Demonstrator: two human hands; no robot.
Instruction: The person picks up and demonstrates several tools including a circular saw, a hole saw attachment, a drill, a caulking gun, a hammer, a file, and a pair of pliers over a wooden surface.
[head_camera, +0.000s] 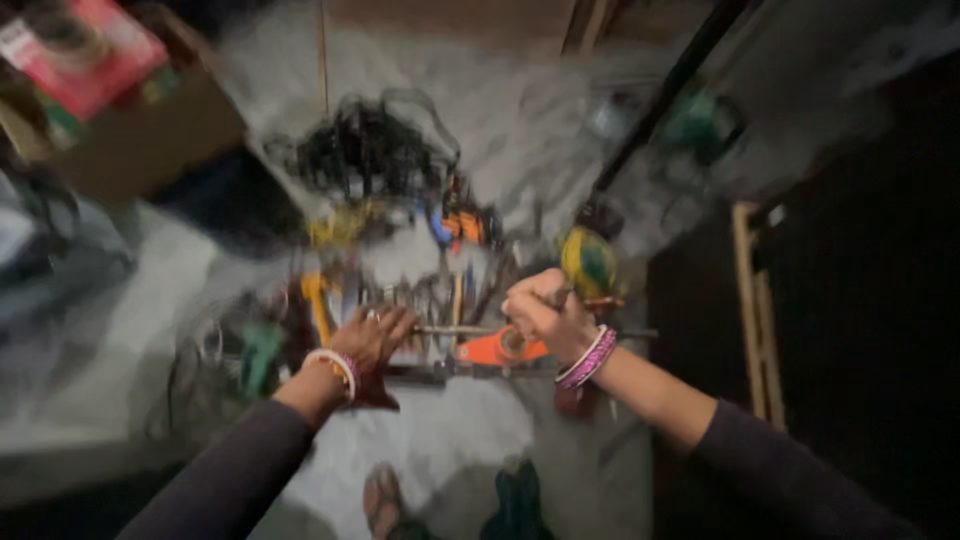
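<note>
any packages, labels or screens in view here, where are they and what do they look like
Red package: top left corner, flat and rectangular, red with a pale patch; blurred.
Cardboard box: top left, under the red package, brown, boxy.
No screens or signs show. Both hands are among the tools, away from these: the left hand rests open, the right hand is closed on a thin tool.

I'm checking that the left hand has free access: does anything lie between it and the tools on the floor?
Nothing visible does. The left hand already rests on the row of hand tools, beside the orange tool. The right hand is closed on a thin tool handle; blur hides finer detail.
</note>
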